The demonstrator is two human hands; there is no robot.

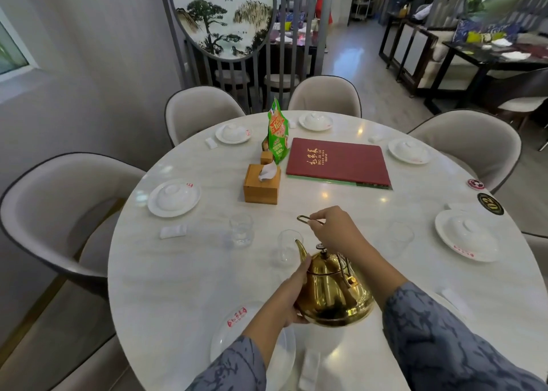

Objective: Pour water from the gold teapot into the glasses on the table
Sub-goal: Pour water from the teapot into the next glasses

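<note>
Head view: the gold teapot (333, 290) is held up by both hands, spout at the middle glass (289, 246). Left hand (292, 290) cups its side; right hand (332, 227) is closed on the handle. More tipping seems needed next.

Gold teapot (333, 290) tilted, both hands holding, spout at glass (288, 246)

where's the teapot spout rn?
Head view, lower centre: the spout points up and away from the person, beside the near rim of the middle glass. The left hand cups the teapot below it; the right hand holds the handle.
</note>
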